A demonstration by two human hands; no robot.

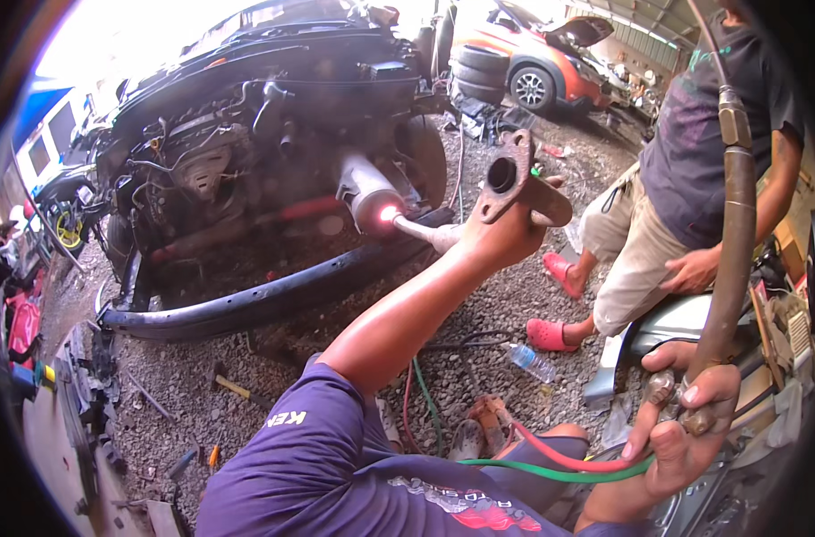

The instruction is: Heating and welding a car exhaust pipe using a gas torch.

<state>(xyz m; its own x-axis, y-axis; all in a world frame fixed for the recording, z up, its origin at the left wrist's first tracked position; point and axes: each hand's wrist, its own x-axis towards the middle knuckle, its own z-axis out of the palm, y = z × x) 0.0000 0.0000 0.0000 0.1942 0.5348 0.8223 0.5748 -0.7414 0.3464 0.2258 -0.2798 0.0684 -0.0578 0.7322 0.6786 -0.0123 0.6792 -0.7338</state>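
My left hand [504,240] is closed round an exhaust pipe held out in front of me. Its rusty flange [518,150], with a round opening, rises above my fist. A thin pipe [418,230] runs from there to a grey canister-shaped exhaust section [368,190]. Where the two meet, a spot [390,213] glows red-orange. At the lower right my right hand [685,421] grips the valve end of a gas torch [738,206], which points upward; its tip is out of view. A red hose [568,459] and a green hose [551,476] lead from it.
A car front stripped to its engine [202,170] stands ahead, a dark bumper beam [273,300] across it. A person [694,179] in pink clogs is close on the right. A hammer [237,387] and a plastic bottle [531,362] lie on the gravel. Stacked tyres [479,73] stand behind.
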